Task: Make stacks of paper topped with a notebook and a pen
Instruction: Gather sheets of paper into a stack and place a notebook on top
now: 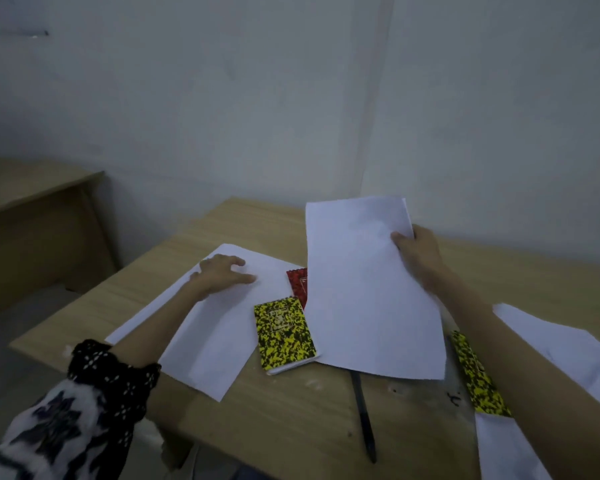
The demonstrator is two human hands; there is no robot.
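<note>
My right hand (417, 252) grips a white sheet of paper (368, 292) by its right edge and holds it lifted above the table's middle. My left hand (222, 273) lies flat, fingers spread, on a white paper stack (208, 341) at the left. A yellow-and-black notebook (284, 332) rests beside that stack. A red notebook (298, 284) peeks out behind it, partly hidden by the lifted sheet. A second yellow-and-black notebook (478, 375) lies under my right forearm. A black pen (364, 417) lies near the front edge, its top hidden under the sheet.
The wooden table (291, 427) has more white paper (568, 348) at its right end. A second wooden desk (32, 209) stands at the left, across a gap. A pale wall rises close behind the table.
</note>
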